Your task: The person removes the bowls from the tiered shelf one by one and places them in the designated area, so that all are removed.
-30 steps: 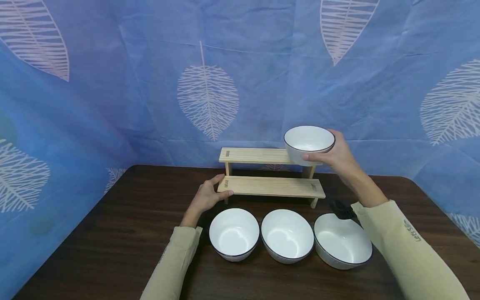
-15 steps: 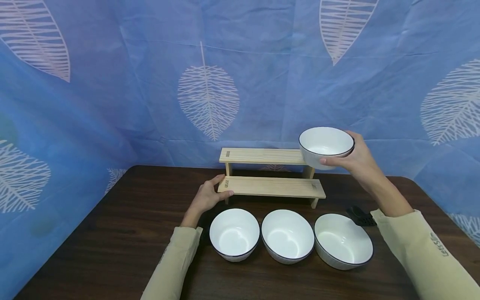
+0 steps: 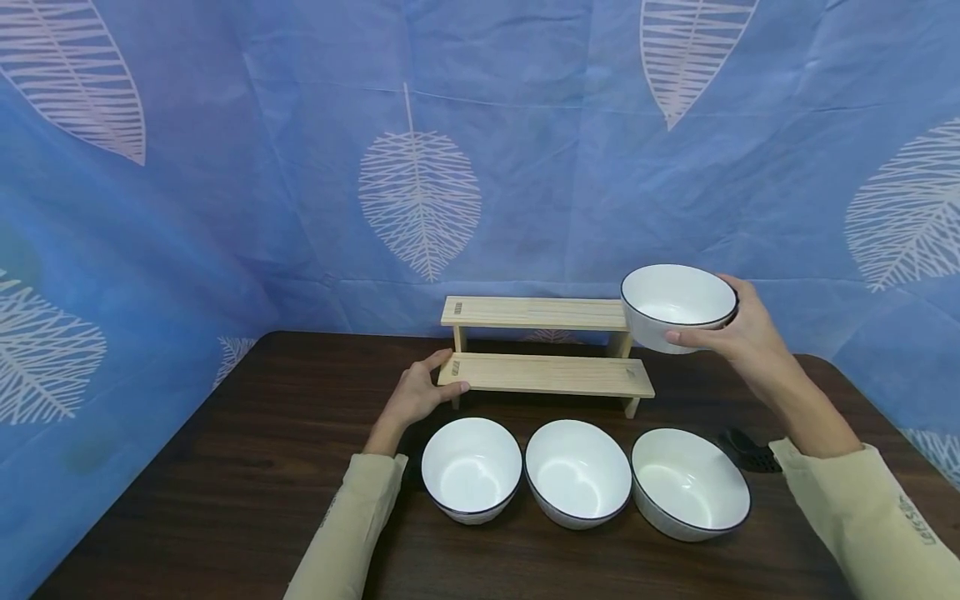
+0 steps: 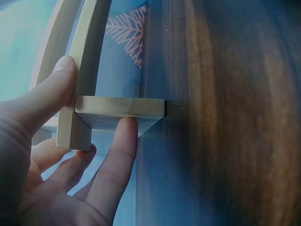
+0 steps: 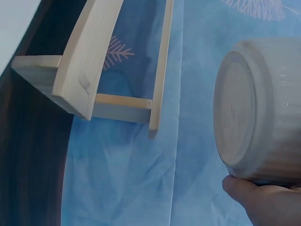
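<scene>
My right hand (image 3: 742, 333) grips a white bowl (image 3: 675, 296) with a dark rim by its right side, thumb at the front. The bowl is in the air at the right end of the two-tier wooden shelf (image 3: 547, 372); its underside (image 5: 235, 110) faces the right wrist view. With my left hand (image 3: 417, 393) I hold the left end of the shelf's lower board. In the left wrist view its thumb (image 4: 63, 77) lies on the board and a finger (image 4: 123, 141) touches the leg piece.
Three more white bowls stand in a row before the shelf: a left one (image 3: 471, 467), a middle one (image 3: 577, 471) and a right one (image 3: 690, 483). A blue leaf-print cloth (image 3: 525, 167) hangs behind the dark wooden table (image 3: 225, 467).
My right hand has carried the bowl to the right and slightly down, from over the upper board to beside its right end. The left hand keeps its place on the shelf.
</scene>
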`<state>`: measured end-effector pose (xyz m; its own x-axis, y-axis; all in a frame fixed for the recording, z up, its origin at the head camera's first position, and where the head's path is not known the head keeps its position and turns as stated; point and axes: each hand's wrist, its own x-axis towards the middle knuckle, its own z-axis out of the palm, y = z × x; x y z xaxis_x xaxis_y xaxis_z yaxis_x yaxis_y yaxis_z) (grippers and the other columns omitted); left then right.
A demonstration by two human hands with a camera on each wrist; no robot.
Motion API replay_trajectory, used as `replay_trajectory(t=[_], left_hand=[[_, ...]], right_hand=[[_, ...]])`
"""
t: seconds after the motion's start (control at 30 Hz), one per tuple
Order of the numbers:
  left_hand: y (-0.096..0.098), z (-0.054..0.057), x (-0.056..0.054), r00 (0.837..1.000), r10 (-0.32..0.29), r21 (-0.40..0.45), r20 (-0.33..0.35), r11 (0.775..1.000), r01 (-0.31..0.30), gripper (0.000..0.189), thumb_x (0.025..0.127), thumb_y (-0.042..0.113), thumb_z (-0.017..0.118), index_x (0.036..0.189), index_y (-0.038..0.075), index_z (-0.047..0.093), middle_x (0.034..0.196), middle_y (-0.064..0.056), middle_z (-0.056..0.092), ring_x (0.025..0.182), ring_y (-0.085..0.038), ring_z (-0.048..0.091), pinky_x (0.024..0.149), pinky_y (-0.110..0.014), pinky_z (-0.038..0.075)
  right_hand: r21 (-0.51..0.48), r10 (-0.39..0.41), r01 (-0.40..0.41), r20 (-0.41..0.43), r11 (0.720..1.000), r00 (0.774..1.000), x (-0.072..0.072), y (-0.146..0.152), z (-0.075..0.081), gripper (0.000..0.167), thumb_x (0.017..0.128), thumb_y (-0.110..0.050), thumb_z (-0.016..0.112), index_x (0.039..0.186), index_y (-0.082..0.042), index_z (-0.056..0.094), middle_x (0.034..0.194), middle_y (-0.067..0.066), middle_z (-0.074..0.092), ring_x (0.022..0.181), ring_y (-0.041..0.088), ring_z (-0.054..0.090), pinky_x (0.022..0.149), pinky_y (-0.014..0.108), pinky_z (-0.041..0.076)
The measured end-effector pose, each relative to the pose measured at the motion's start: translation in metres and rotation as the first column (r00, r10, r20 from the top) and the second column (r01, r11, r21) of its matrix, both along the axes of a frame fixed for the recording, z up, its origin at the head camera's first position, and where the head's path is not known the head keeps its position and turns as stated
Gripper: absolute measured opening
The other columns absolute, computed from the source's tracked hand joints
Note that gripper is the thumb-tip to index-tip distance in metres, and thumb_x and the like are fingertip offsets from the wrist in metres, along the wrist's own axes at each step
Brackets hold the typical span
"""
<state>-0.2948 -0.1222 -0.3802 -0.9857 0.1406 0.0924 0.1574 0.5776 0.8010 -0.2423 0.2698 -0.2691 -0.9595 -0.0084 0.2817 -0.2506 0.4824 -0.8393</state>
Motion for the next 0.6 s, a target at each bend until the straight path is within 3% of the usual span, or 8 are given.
replay_trajectory(t=[0.17, 0.6], left_hand=[[0.0, 0.0, 0.0, 1.0, 0.001, -0.005, -0.001, 1.0, -0.001, 0.072, 0.091, 0.016, 0.08, 0.151, -0.003, 0.045, 0.148, -0.021, 0.051, 0.121, -0.034, 0.058, 0.1, -0.048, 0.045], [-0.002, 0.0, -0.001, 1.0, -0.006, 0.002, -0.008, 1.0, 0.006, 0.071, 0.09, 0.015, 0.08, 0.15, -0.003, 0.046, 0.15, -0.021, 0.048, 0.129, -0.037, 0.053, 0.103, -0.05, 0.043]], right_hand=[[0.012, -0.009, 0.009, 0.016, 1.0, 1.0, 0.005, 0.005, -0.001, 0.104, 0.09, -0.007, 0.077, 0.159, 0.005, 0.001, 0.157, 0.034, 0.016, 0.129, 0.047, 0.034, 0.077, 0.01, 0.039], [0.085, -0.036, 0.034, 0.021, 0.996, 0.999, 0.024, 0.014, -0.006, 0.105, 0.088, -0.008, 0.079, 0.159, 0.004, 0.002, 0.153, 0.035, 0.02, 0.124, 0.045, 0.036, 0.074, 0.01, 0.04]])
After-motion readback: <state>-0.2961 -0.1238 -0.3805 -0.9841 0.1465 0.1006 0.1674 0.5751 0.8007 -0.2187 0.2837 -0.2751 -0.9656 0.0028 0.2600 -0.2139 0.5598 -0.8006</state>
